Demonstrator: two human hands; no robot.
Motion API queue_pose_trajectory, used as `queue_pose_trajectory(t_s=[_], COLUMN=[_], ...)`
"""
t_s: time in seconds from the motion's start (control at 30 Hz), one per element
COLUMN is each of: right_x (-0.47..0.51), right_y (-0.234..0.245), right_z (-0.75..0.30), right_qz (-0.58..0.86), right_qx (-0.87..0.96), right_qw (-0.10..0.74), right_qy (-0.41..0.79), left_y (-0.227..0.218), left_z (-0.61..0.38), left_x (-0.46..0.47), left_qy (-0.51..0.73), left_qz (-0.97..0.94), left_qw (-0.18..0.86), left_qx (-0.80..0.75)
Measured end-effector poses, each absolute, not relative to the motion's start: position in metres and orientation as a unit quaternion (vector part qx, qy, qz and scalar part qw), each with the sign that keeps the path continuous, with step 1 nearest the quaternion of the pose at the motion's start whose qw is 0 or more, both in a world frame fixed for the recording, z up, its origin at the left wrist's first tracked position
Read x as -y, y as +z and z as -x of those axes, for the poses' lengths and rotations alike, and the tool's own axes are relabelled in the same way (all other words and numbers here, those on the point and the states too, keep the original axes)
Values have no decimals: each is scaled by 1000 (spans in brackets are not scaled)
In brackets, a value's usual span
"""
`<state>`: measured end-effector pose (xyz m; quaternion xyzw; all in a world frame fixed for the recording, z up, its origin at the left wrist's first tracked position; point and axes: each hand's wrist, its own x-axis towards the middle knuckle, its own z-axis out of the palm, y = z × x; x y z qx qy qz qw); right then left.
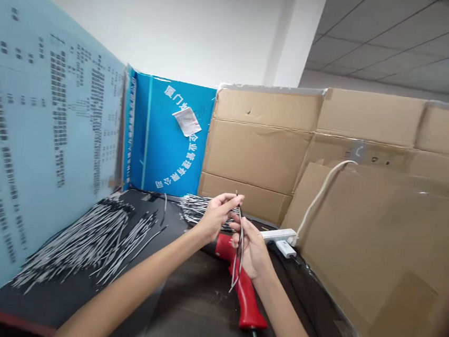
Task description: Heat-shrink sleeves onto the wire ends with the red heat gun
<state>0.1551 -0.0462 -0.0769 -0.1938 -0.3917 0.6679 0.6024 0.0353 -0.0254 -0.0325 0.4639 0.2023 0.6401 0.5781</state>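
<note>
My left hand point(217, 214) and my right hand point(249, 246) meet above the dark table point(190, 313), both pinching a few thin grey wires point(237, 254). The left fingers close on the wires' upper end near the tip. My right hand grips them lower down, and the loose ends hang below it. Right under the hands lies a red-handled tool point(243, 287) flat on the table.
A big heap of cut grey wires point(82, 239) covers the table's left part; another bundle point(197, 208) lies behind the hands. A white power strip point(281, 236) with a cable sits at right. Cardboard walls point(381, 231) and blue printed boards point(167, 136) enclose the table.
</note>
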Motion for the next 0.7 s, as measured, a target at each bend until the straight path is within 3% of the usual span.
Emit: queue_pose_trajectory(t_s=[0.2, 0.4, 0.43, 0.5, 0.7], right_x=[44, 39, 40, 41, 44], right_y=[-83, -92, -92, -93, -91], right_z=[-150, -149, -149, -148, -146], right_qz=[228, 251, 252, 256, 259], right_qx=[313, 283, 287, 297, 304], right_qw=[613, 620, 616, 602, 591], right_qy=[688, 687, 689, 696, 701], left_y=[-26, 25, 32, 38, -16], left_z=[4, 141, 167, 213, 283], left_x=[55, 88, 91, 94, 105], left_qy=[726, 713, 684, 436, 208], left_qz=[-451, -480, -495, -544, -511], left_qw=[452, 292, 255, 2, -74], left_qx=[-255, -420, -472, -717, -831])
